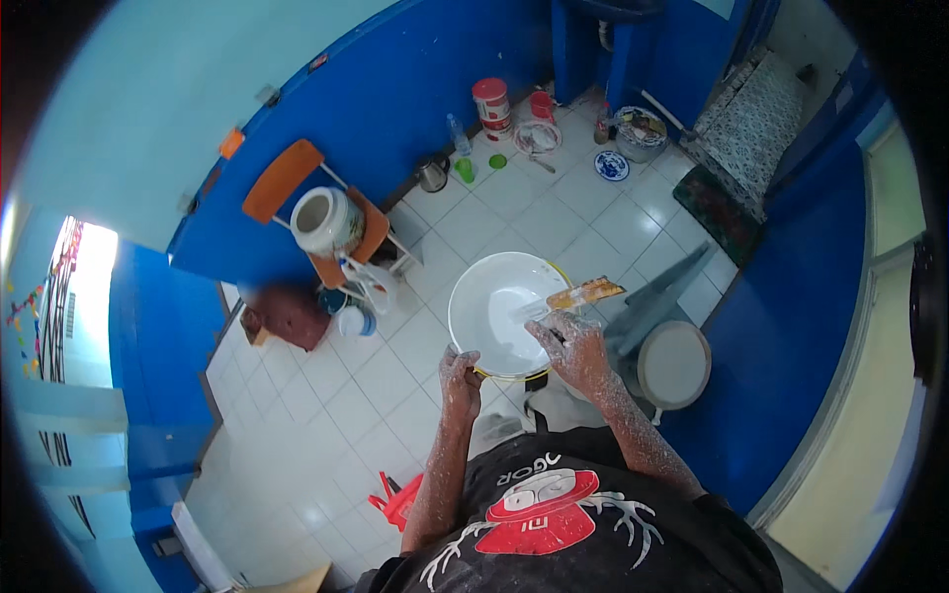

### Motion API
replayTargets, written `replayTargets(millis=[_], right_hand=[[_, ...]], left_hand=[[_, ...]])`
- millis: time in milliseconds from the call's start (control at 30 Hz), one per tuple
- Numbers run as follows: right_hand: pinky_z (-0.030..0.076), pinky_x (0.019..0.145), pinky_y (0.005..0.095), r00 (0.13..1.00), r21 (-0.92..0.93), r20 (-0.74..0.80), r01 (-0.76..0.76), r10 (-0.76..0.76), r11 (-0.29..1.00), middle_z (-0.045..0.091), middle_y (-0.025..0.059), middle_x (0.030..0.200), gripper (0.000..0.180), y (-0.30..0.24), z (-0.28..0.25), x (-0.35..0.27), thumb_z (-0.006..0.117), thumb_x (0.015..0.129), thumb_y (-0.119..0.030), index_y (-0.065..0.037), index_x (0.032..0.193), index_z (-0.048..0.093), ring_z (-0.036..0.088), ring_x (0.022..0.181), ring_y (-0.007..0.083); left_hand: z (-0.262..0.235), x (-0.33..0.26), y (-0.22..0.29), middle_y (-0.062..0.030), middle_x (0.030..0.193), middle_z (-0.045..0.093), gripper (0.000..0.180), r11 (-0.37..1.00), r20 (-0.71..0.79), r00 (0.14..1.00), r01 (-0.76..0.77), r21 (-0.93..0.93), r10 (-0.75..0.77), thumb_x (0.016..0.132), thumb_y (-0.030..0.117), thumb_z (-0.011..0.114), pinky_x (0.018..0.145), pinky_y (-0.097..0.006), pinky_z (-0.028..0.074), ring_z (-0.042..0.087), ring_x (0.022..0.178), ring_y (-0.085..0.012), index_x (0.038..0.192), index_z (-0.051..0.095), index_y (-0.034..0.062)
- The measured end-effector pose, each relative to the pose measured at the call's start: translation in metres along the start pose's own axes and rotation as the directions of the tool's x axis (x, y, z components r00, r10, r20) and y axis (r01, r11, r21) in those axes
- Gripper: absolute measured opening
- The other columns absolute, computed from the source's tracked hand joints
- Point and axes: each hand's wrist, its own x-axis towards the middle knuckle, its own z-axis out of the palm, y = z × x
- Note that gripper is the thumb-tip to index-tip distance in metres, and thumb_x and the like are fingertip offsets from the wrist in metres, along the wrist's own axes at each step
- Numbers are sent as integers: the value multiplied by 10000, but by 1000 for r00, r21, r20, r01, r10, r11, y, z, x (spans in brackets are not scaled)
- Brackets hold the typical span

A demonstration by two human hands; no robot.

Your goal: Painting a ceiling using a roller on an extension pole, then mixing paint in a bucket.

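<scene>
I look down on a round white bucket (474, 296) of white paint with a thin yellow rim. My left hand (460, 376), spattered with white, grips its near rim from below. My right hand (573, 346), also paint-flecked, holds a paintbrush (578, 295) with an orange-brown handle; its bristles lie over the right side of the bucket's opening.
White tiled floor (356, 395) and blue walls. An orange chair (297, 178) carries a white paint pail (324, 221). Tubs, a red-lidded bucket (491, 107), bottle, kettle and plate stand by the far wall. A round white stool (674, 364) is at right; a red object (398, 499) lies near me.
</scene>
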Motion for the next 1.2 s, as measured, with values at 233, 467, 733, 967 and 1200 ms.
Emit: replayTargets(millis=[233,467,733,967,1200], right_hand=[[542,617,327,988,15,-155,23,-21,1000,683,114,820,169,57,8,115,555,918,-92,-20,1036,652,664,628,198],[561,706,381,934,73,-279,-209,221,975,677,145,977,314,117,-12,230,562,840,-24,16,1150,595,690,818,272],[566,690,327,746,153,-594,-260,300,953,678,164,946,328,158,-69,343,495,869,49,39,1187,573,701,806,237],[560,646,305,551,251,-768,-210,326,945,669,155,898,262,271,-148,426,506,889,43,61,1130,607,685,716,188],[540,581,279,442,223,-859,-134,259,966,686,121,929,261,374,-283,515,546,928,-41,52,1167,599,640,654,134]], left_hand=[[58,139,54,-62,917,635,229,999,80,996,43,24,-45,774,90,645,674,-272,528,632,792,-146,971,537,49],[130,298,64,-47,854,605,184,983,151,972,177,47,-182,790,99,656,606,-265,499,602,731,-140,915,525,66],[239,444,91,-61,937,600,276,949,260,924,226,220,-281,808,189,670,676,-281,546,620,828,-155,1011,542,53],[378,591,110,-29,889,620,322,927,261,918,215,307,-299,774,266,709,564,-235,518,603,723,-120,1012,594,83],[556,706,152,-47,835,643,302,948,245,943,155,279,-226,764,227,725,519,-244,521,612,646,-140,972,606,42]])
